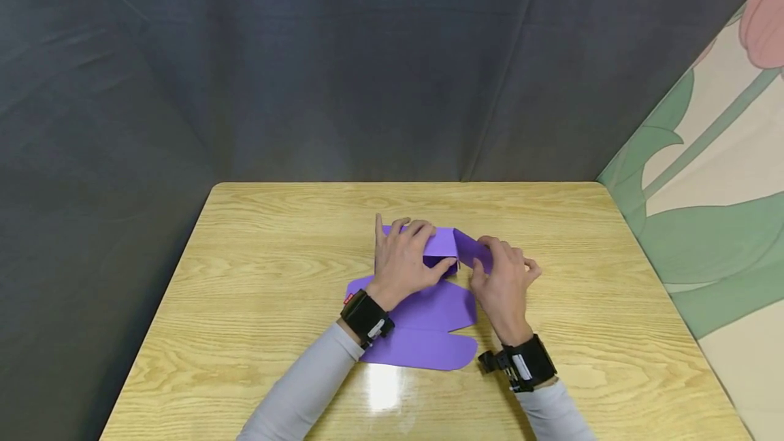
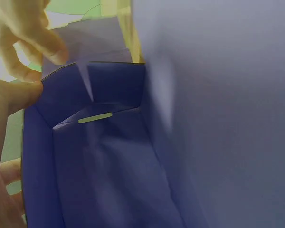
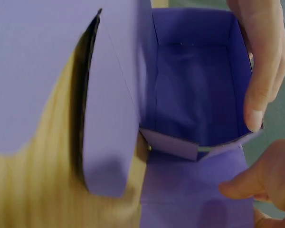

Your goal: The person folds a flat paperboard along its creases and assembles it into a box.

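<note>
A purple cardboard box, partly folded, sits near the middle of the table with its walls raised. Its long lid panel lies folded out toward me. My left hand grips the far wall, fingers over the outside and thumb at the right corner. At the box's right end, my right hand pinches an outward-spread side flap between thumb and fingers. Seen from the left wrist, a narrow slot shows in the box floor beside the short end wall, whose two small tabs stand up inside the flap.
The wood-grain table extends around the box on all sides. Behind it hangs a dark curtain, and a floral cloth runs along the right side. A small red label shows by the left wrist strap.
</note>
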The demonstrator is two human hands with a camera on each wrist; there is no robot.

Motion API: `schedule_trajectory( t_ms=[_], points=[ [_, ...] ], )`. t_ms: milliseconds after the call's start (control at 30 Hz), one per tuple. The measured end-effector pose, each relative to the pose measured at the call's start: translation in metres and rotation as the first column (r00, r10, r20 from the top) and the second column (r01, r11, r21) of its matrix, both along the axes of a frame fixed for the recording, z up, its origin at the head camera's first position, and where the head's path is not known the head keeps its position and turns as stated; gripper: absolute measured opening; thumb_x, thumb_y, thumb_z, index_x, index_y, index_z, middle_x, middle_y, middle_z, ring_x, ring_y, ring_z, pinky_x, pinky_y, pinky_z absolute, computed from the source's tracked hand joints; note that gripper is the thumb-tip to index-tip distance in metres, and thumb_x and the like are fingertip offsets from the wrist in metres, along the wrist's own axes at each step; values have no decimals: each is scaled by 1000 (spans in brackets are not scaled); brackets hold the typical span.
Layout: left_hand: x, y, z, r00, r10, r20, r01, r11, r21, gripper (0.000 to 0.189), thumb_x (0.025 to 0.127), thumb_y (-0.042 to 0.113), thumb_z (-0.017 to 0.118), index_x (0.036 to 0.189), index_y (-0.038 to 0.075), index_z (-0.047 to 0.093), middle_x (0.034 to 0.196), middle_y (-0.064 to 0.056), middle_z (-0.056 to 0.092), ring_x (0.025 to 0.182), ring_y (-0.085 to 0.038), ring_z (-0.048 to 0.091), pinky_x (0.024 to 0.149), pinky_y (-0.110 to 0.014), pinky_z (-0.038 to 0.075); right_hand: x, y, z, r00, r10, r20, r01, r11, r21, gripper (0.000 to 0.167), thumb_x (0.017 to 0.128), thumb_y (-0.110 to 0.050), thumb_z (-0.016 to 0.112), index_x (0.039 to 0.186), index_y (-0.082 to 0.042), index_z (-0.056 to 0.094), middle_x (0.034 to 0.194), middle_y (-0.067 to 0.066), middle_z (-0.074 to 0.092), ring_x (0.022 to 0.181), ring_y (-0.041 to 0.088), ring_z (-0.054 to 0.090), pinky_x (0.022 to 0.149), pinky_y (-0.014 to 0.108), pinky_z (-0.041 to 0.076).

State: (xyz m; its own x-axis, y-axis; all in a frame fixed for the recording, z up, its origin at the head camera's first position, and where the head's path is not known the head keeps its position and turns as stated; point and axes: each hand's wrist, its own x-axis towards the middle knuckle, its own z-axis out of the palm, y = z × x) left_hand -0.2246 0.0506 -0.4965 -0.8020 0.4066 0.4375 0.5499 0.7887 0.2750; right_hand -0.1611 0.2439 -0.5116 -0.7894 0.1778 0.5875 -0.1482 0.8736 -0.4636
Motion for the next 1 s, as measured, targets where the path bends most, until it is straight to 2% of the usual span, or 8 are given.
schedule_trajectory(
  t_ms=[67,167,300,433,600,733,900,1000],
  points=[
    [0,-3,4,999,-10,35,10,1000,-11,56,90,67,71,125,24,75,135,2,74,139,-41,59,116,-88,13,0,-1,1,1000,8,4,-8,1000,24,30,84,1,79,113,-3,72,102,21,76,87,45,69,88,65,41],
    [2,-8,11,994,-24,104,26,999,-23,55,92,64,71,132,27,74,143,2,70,143,-43,54,114,-89,17,1,-4,3,1000,25,17,-25,999,46,29,84,-4,84,111,-4,73,100,18,77,77,40,74,66,53,55],
    [3,-15,18,979,-55,195,63,997,-34,58,95,61,69,143,29,70,152,1,64,142,-41,54,110,-77,36,3,-10,4,997,51,56,-53,997,50,32,83,-9,89,111,-5,74,101,16,79,70,35,74,51,50,55],
    [2,-24,19,966,-101,237,108,994,-16,56,97,54,68,146,27,68,157,-2,59,145,-42,50,111,-69,41,5,-13,5,996,30,88,-34,998,46,29,85,-6,84,112,-7,75,101,15,80,67,35,73,48,51,52],
    [0,-38,14,954,-172,245,127,974,190,49,94,39,79,136,15,74,156,-9,58,149,-42,44,122,-59,37,7,-14,7,991,19,135,-24,999,36,28,87,-5,78,115,-8,76,101,16,80,71,40,75,50,56,54],
    [0,-47,7,936,-206,284,89,921,378,58,89,33,86,140,11,68,161,-13,49,152,-40,39,123,-57,38,7,-13,10,985,5,174,-12,999,39,29,88,-6,76,117,-10,77,96,19,80,68,46,73,49,60,52],
    [2,-57,0,910,-187,370,-6,886,463,89,89,37,87,160,8,40,164,-14,43,153,-36,42,124,-53,39,7,-11,14,978,0,207,-10,999,46,32,89,-5,76,121,-10,78,92,26,78,66,50,72,49,63,52],
    [3,-62,-4,895,-167,414,-68,866,495,96,87,40,89,161,9,36,161,-13,47,151,-34,46,124,-51,40,8,-11,17,972,18,233,-28,999,40,34,90,-5,76,124,-10,79,94,27,78,64,46,71,48,60,53]
  ],
)
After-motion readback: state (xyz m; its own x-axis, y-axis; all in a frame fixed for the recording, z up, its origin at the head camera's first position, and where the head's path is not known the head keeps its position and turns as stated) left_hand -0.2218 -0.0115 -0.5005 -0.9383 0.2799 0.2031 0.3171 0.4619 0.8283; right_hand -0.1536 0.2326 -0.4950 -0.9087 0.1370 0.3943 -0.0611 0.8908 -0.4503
